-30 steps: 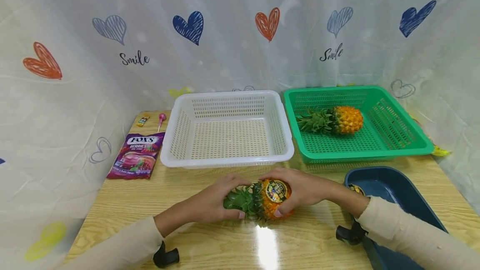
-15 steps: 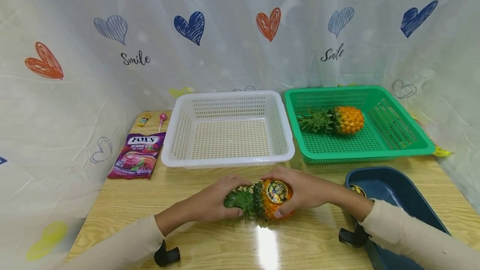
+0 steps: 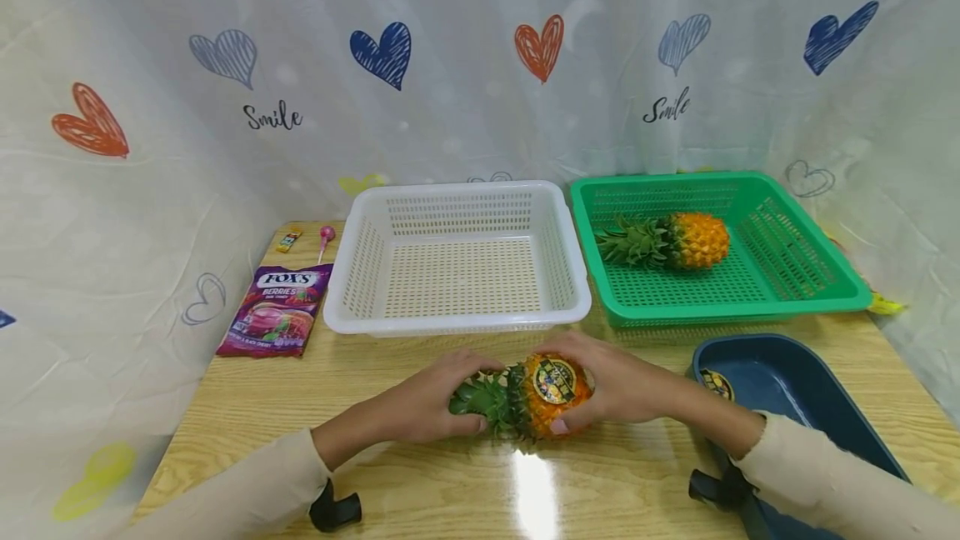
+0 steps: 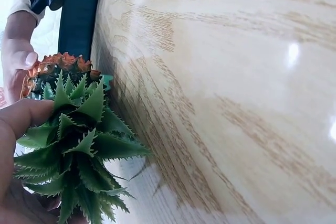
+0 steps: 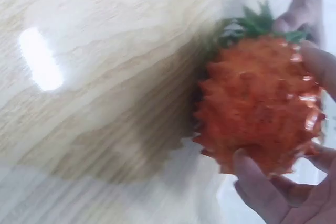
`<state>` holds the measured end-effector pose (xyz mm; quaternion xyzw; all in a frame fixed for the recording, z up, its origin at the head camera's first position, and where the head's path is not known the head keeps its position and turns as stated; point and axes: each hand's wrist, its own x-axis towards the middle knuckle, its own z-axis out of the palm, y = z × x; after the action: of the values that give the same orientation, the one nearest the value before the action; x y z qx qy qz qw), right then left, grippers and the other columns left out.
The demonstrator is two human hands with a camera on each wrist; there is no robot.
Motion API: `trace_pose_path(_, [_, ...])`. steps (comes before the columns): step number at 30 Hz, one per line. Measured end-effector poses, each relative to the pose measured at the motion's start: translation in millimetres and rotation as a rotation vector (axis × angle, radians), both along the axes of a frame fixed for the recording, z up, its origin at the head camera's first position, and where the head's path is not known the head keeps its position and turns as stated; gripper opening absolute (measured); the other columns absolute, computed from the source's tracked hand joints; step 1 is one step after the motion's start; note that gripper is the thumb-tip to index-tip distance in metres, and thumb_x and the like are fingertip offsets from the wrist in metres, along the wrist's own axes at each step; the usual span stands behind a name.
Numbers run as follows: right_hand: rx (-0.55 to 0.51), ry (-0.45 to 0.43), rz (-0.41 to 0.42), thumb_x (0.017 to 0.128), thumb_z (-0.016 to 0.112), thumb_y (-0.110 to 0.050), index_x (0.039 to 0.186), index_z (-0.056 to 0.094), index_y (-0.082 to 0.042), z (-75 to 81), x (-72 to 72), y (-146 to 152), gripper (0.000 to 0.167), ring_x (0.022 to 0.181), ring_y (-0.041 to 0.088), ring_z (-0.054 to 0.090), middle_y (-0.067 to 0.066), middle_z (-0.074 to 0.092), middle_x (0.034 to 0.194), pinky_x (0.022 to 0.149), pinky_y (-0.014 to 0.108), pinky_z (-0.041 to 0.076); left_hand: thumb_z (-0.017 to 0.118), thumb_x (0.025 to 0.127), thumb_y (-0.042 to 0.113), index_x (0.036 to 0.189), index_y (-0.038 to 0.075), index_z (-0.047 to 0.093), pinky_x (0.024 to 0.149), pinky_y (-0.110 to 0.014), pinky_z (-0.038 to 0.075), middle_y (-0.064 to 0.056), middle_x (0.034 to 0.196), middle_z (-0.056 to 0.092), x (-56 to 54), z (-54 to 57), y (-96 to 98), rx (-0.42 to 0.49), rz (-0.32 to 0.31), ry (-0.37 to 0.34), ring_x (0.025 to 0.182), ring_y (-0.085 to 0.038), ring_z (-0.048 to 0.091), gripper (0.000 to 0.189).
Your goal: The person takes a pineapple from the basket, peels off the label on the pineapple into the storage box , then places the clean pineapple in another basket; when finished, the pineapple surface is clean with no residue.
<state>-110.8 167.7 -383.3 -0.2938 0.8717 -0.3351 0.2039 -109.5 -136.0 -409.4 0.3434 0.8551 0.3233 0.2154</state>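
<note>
A small orange pineapple (image 3: 551, 415) with a round black-and-gold sticker lies on its side in the head view, leafy crown to the left. My left hand (image 3: 431, 402) holds the green crown, its thumb and fingers on either side of the leaves; the left wrist view shows the spiky crown (image 4: 79, 150) up close. At the fruit's other end, my right hand (image 3: 618, 382) curves round the orange body, thumb at the near side. In the blurred right wrist view, its fingertips touch the orange body (image 5: 262, 108).
Behind stand a white basket (image 3: 453, 325) and a green basket (image 3: 735, 307) with another pineapple (image 3: 697, 240) inside. A dark blue tray (image 3: 795, 357) lies under my right forearm. On the left are a candy bag (image 3: 273, 315), a lollipop (image 3: 326, 233) and a small wrapped candy (image 3: 288, 240).
My right hand has shifted slightly right along the fruit, uncovering more of its orange body around the sticker. My left hand stays at the crown.
</note>
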Motion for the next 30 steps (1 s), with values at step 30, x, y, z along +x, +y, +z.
trace_pose_path(30, [-0.192,-0.041,-0.167,0.090,0.077,-0.032,0.121,0.067,-0.016,12.0,2.1,21.1,0.037,0.086,0.009,0.063,0.008,0.063,0.124,0.063,0.032,0.056,0.071,0.093,0.034,0.151,0.023,0.041,0.112,-0.054,0.039,-0.001,0.151,0.045,-2.4,-2.1,1.0,-0.008,-0.004,-0.013,0.141,-0.023,0.041,0.067])
